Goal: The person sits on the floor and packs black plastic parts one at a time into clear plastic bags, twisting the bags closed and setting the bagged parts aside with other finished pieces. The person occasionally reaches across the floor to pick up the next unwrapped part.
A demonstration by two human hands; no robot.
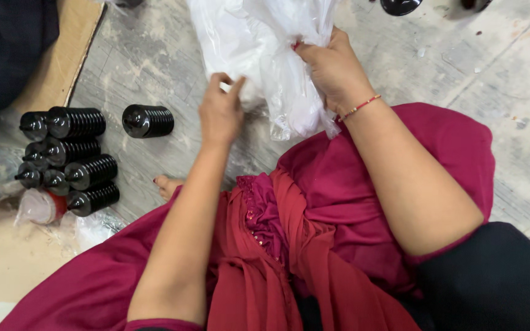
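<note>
A person sits on a grey, dusty concrete floor [154,55], seen from above, with a crimson and magenta draped garment [314,233] spread across the lap. Both bare hands work at a large, crumpled bag of thin translucent white plastic [259,43] that lies on the floor at the far middle of the scene and runs out of the top edge.

The right hand [332,70], with a thin red thread bracelet [358,108] at the wrist, is closed around a gathered bunch of the plastic on the bag's right side; its fingers are curled tight into the film. The left hand [221,110] sits just left of and nearer than the bag's lower folds, with thumb and fingers drawn narrow in a pinch at the plastic's edge; whether they actually grip the film cannot be told.

To the left, well apart from the hands, a cluster of black ribbed plastic bottles with narrow nozzles [69,156] lies on its sides in a rough stack. One more black ribbed bottle [148,121] lies alone just right of the cluster. Near the stack's near-left corner lies a small clear-wrapped object with a red part [41,206]. A sheet of brown cardboard [62,55] lies far left. A bare toe [167,186] shows from under the garment.
</note>
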